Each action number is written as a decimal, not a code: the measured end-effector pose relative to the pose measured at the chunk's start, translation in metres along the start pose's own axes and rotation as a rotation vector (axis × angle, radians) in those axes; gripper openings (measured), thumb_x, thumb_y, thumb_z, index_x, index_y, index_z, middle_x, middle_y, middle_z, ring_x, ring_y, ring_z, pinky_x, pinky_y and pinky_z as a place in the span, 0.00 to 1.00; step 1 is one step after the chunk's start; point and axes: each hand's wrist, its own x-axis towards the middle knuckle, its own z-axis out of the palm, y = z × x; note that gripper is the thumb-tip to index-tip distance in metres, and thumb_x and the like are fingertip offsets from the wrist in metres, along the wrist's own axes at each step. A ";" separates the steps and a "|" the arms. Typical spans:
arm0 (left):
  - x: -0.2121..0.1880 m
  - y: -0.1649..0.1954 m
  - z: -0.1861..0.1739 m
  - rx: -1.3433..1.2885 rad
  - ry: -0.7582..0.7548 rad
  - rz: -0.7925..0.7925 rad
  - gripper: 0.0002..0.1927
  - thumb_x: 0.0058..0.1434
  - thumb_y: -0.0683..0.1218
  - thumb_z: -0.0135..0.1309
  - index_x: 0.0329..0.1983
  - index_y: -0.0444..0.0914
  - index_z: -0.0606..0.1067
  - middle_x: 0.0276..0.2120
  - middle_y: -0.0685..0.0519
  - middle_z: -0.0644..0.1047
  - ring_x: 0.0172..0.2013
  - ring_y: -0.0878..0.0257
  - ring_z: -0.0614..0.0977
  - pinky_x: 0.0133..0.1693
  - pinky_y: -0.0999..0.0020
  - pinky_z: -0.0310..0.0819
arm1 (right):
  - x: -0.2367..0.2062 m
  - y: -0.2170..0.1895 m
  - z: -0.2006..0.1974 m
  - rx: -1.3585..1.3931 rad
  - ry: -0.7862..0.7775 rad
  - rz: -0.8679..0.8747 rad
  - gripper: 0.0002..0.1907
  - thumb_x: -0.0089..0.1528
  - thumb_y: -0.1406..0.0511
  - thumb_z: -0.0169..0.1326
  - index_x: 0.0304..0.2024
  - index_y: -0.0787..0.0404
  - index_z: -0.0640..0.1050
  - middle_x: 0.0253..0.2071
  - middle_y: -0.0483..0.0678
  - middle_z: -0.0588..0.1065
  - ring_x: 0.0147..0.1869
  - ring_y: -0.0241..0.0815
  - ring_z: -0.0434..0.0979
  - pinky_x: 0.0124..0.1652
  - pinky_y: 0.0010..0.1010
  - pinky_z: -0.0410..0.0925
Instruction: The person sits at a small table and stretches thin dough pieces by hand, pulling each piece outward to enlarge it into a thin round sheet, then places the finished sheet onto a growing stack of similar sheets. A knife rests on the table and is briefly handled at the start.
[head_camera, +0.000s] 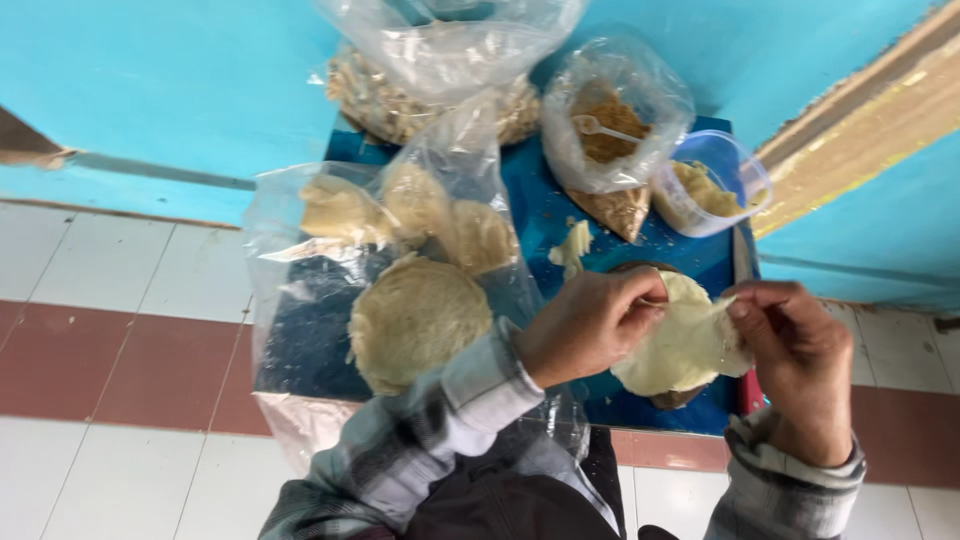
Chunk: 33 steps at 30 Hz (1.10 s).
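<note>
Though limp, dough sheet (685, 345) (between fingertips (650, 300))

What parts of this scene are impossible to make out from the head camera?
- Dark round thing under the dough sheet: mostly covered by the sheet.
- Left hand and right hand fingertips: tucked into the sheet's edge.
- Contents of the top bag: blurred by glare, cut by the frame.
- Knife: only a sliver shows.

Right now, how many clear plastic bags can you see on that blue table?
3, maybe more hidden: large clear plastic bag of dough rounds at left, clear bag of pale pieces at back, small clear bag of brown crumbs beside the tub.
</note>
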 end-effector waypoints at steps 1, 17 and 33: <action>0.003 -0.007 0.017 -0.023 0.001 -0.005 0.06 0.66 0.42 0.56 0.42 0.36 0.73 0.33 0.46 0.80 0.35 0.53 0.86 0.36 0.61 0.78 | -0.004 0.013 -0.006 0.009 0.003 0.017 0.06 0.70 0.73 0.56 0.49 0.66 0.79 0.31 0.42 0.75 0.35 0.27 0.70 0.34 0.20 0.63; 0.017 -0.074 0.055 0.281 -0.078 -0.223 0.25 0.55 0.39 0.63 0.56 0.36 0.70 0.47 0.41 0.77 0.46 0.43 0.81 0.46 0.53 0.76 | 0.025 0.086 -0.002 -0.387 0.014 0.013 0.08 0.66 0.67 0.60 0.47 0.64 0.82 0.35 0.51 0.81 0.37 0.35 0.81 0.39 0.28 0.73; -0.007 -0.041 0.049 0.605 -0.109 -0.078 0.21 0.59 0.35 0.57 0.56 0.35 0.72 0.51 0.43 0.72 0.51 0.47 0.77 0.49 0.56 0.73 | -0.035 0.029 0.014 -0.768 0.119 -0.127 0.15 0.58 0.67 0.66 0.49 0.55 0.84 0.52 0.49 0.77 0.48 0.48 0.78 0.47 0.36 0.72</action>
